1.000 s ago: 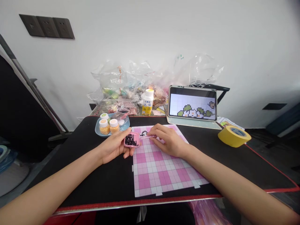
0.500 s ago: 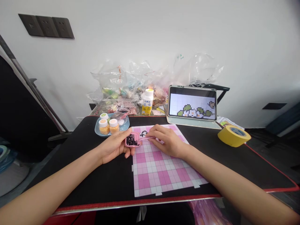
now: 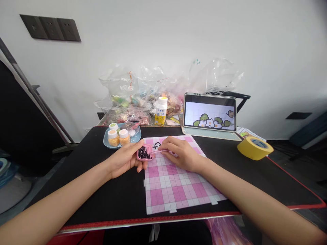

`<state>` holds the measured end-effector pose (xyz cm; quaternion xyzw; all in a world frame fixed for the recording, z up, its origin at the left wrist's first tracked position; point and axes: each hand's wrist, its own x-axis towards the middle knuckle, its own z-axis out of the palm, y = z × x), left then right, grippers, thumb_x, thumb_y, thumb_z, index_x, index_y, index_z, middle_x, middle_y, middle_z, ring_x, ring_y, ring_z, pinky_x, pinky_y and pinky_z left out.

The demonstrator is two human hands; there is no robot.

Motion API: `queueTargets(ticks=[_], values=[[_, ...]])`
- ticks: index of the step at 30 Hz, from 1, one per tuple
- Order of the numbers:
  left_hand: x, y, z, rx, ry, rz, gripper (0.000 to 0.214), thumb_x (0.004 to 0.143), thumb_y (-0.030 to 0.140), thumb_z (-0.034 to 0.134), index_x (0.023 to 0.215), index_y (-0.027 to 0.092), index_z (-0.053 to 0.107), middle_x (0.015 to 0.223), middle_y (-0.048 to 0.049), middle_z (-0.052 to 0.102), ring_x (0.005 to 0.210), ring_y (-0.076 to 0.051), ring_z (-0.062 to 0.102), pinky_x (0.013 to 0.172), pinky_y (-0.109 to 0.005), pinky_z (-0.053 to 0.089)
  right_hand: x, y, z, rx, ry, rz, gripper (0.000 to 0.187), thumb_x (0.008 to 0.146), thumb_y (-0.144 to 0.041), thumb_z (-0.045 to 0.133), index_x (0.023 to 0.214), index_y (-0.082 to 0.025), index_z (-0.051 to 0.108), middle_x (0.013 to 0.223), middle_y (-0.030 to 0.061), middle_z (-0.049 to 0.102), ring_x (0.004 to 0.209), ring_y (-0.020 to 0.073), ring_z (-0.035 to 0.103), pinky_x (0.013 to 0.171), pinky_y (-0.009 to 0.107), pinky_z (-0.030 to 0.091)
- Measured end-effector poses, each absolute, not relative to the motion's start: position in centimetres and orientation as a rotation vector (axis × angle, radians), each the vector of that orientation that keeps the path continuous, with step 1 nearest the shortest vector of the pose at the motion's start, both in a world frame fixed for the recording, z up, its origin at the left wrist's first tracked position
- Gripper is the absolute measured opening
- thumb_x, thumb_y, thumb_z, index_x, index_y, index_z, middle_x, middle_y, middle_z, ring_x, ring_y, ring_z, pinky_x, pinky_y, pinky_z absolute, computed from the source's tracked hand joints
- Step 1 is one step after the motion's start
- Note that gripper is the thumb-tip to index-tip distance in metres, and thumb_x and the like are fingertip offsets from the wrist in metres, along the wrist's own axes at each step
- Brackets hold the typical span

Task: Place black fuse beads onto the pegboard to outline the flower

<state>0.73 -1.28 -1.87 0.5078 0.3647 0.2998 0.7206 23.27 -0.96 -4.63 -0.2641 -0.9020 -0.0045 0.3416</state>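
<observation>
A small pink tray (image 3: 151, 157) of black beads (image 3: 144, 152) is gripped by my left hand (image 3: 127, 157), thumb on its edge and fingers beneath. My right hand (image 3: 182, 153) pinches pink tweezers (image 3: 160, 151), whose tip reaches into the tray's right side by the beads. Whether a bead sits in the tip is too small to tell. Below both hands lies a pink and white checked grid board (image 3: 168, 190). Near its top left, black beads form a short curved outline (image 3: 156, 145), partly covered by my right fingers.
A blue dish (image 3: 107, 143) at the left holds several white-capped jars. Behind stand a white and yellow bottle (image 3: 160, 111), plastic bags (image 3: 133, 85) and a tablet (image 3: 209, 112) showing a pixel pattern of flowers and leaves. Yellow tape (image 3: 254, 148) lies right, on the black mat (image 3: 102, 200).
The tweezer tip has shifted slightly left, further into the tray of beads. My left hand and the tray are almost unmoved.
</observation>
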Motion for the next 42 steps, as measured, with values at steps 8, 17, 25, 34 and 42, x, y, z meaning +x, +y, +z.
queueTargets(ticks=[8, 17, 25, 34, 42], values=[[0.5, -1.0, -2.2, 1.141, 0.795, 0.665, 0.044, 0.097, 0.038, 0.037, 0.085, 0.004, 0.063, 0.071, -0.0135, 0.067, 0.048, -0.012, 0.058, 0.038, -0.018, 0.045, 23.2, -0.9, -4.5, -0.662, -2.287, 0.037, 0.014, 0.092, -0.019, 0.046, 0.098, -0.016, 0.058, 0.091, 0.0068, 0.060, 0.081, 0.0145, 0.058, 0.069, 0.028, 0.050], [0.6, -0.9, -2.3, 1.142, 0.819, 0.648, 0.051, 0.098, 0.040, 0.032, 0.081, 0.004, 0.064, 0.056, -0.0101, 0.062, 0.041, -0.010, 0.053, 0.038, -0.017, 0.043, 24.2, -0.6, -4.0, -0.858, -2.202, -0.061, 0.014, 0.092, -0.023, 0.046, 0.093, -0.017, 0.059, 0.087, 0.0063, 0.060, 0.072, 0.0127, 0.057, 0.060, 0.025, 0.046], [0.1, -0.7, -2.9, 1.145, 0.806, 0.677, 0.048, 0.094, 0.045, 0.040, 0.080, 0.005, 0.063, 0.072, -0.0138, 0.066, 0.049, -0.012, 0.058, 0.039, -0.019, 0.045, 24.5, -0.4, -4.7, -1.094, -2.257, -0.233, 0.019, 0.091, -0.028, 0.047, 0.088, -0.016, 0.060, 0.085, 0.0043, 0.061, 0.066, 0.0110, 0.057, 0.055, 0.023, 0.038], [0.3, -0.7, -2.8, 1.142, 0.813, 0.675, 0.048, 0.094, 0.045, 0.040, 0.082, 0.004, 0.062, 0.066, -0.0119, 0.064, 0.047, -0.012, 0.056, 0.038, -0.018, 0.045, 24.4, -0.3, -4.8, -1.123, -2.272, -0.217, 0.023, 0.093, -0.031, 0.044, 0.089, -0.016, 0.061, 0.086, 0.0041, 0.061, 0.065, 0.0105, 0.057, 0.055, 0.023, 0.036], [0.4, -0.8, -2.5, 1.125, 0.814, 0.691, 0.045, 0.093, 0.045, 0.043, 0.085, 0.005, 0.063, 0.078, -0.0158, 0.067, 0.049, -0.012, 0.059, 0.037, -0.019, 0.045, 24.4, -0.3, -4.7, -1.123, -2.286, -0.255, 0.024, 0.093, -0.030, 0.043, 0.089, -0.016, 0.062, 0.085, 0.0047, 0.061, 0.065, 0.0115, 0.056, 0.053, 0.024, 0.036]])
